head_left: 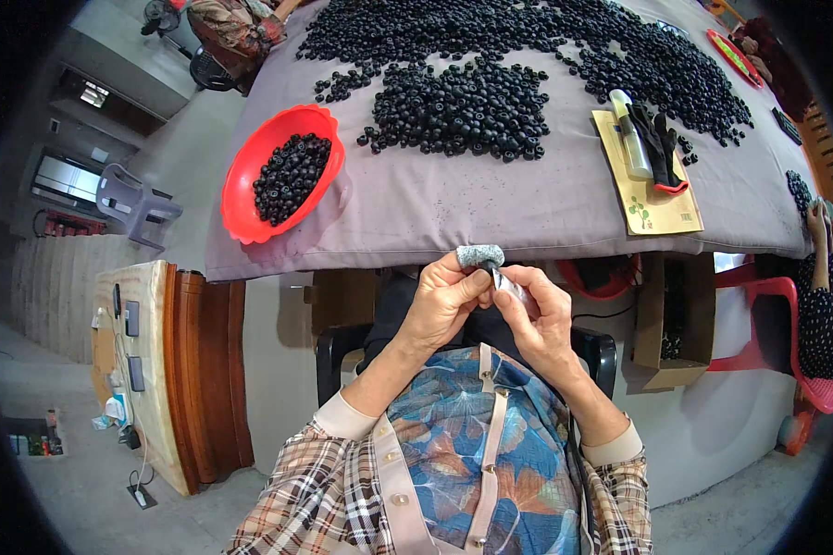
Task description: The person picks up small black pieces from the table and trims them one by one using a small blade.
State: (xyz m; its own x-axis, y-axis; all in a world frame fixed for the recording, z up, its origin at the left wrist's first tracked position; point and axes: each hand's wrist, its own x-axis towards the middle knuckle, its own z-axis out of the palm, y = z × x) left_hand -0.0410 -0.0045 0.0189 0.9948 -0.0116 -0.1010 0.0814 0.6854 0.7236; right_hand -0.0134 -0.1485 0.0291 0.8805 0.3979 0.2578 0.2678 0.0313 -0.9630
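Note:
In front of my lap, just off the table's near edge, both hands are brought together. My left hand (446, 301) is closed in a pinch, with a grey knitted finger cover (480, 256) on its index finger. A small dark bit shows at its fingertips, mostly hidden. My right hand (544, 319) is closed around a thin, pale silvery tool (522, 294) whose narrow end meets the left fingertips; its exact kind is unclear. Many small round black pieces with holes (463, 106) lie heaped on the table beyond. A red scalloped bowl (236, 199) at left holds more of them.
On the grey tablecloth (435, 208) at right, a yellow pad (662, 217) carries a clear tube (634, 143) and black gloves (659, 153). An open cardboard box (676, 370) stands below the table. At right, another person sits on a red chair (759, 305); a wooden cabinet (204, 370) stands left.

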